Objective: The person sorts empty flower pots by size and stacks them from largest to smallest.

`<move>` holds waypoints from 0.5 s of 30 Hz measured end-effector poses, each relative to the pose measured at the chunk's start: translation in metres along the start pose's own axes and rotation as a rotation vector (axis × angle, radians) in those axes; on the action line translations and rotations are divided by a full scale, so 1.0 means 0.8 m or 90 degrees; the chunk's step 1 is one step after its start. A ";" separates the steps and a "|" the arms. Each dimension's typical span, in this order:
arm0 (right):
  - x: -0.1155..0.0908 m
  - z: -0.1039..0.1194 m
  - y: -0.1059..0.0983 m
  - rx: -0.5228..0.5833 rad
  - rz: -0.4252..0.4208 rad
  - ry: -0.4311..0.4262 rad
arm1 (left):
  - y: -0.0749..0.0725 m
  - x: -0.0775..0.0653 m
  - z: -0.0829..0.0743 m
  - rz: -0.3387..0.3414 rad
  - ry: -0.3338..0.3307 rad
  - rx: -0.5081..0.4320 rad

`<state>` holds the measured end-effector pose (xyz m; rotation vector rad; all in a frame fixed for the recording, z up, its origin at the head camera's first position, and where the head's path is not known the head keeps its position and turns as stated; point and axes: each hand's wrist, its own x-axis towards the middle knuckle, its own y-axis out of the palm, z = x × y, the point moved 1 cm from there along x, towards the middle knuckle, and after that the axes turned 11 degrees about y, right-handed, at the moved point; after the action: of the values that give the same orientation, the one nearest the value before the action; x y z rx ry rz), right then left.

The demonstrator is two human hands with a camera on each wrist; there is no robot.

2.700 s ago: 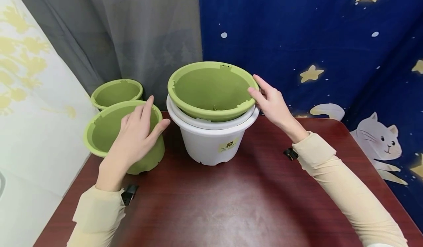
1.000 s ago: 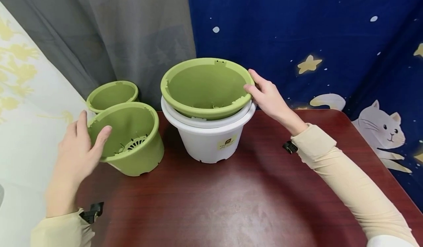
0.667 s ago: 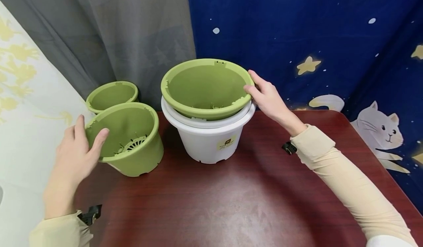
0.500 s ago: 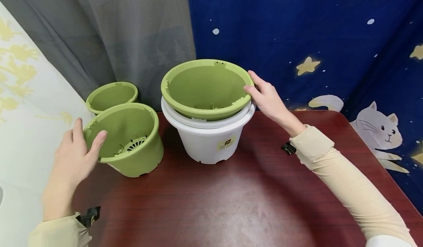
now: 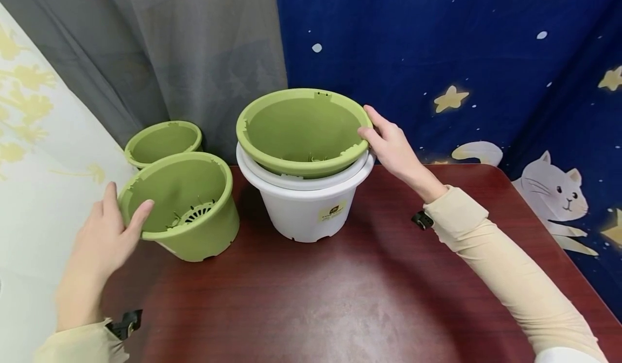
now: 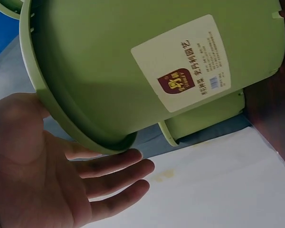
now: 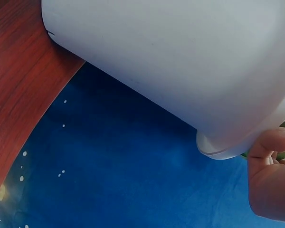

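My left hand [image 5: 99, 239] is at the near left rim of a green flowerpot [image 5: 204, 239], thumb over the rim and the other fingers outside it. In the left wrist view these fingers [image 6: 116, 187] stretch loosely beneath the rim, beside a pot wall with a printed label [image 6: 185, 61]. My right hand [image 5: 396, 149] pinches the right rim of a larger green flowerpot [image 5: 301, 166], which sits inside white flowerpots [image 5: 301, 214] nested upright on the table. The right wrist view shows the white outer wall [image 7: 147, 52], with my curled thumb and fingers at the rim.
Behind the left pot stands another green flowerpot [image 5: 165, 141]. The reddish-brown table [image 5: 311, 293] has a rounded back right corner. Grey [image 5: 214, 39] and blue star-patterned [image 5: 389, 33] curtains hang behind it, and a white wall [image 5: 29, 190] borders the left side.
My left hand has gone from over the left pot to its outer left rim, then drifted slightly down and left. My right hand keeps its grip on the larger green flowerpot's rim.
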<state>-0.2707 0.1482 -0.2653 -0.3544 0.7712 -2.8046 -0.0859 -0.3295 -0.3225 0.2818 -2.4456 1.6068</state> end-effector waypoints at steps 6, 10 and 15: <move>0.000 0.001 0.001 -0.002 -0.004 0.001 | 0.000 -0.002 0.006 0.012 0.000 -0.001; -0.001 0.002 0.001 -0.001 -0.008 0.003 | -0.003 -0.001 0.005 0.017 -0.004 0.016; -0.002 0.001 0.001 0.000 -0.008 0.005 | -0.003 -0.001 0.007 0.017 0.004 0.029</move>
<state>-0.2689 0.1473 -0.2651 -0.3486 0.7738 -2.8191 -0.0844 -0.3358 -0.3228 0.2528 -2.4203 1.6733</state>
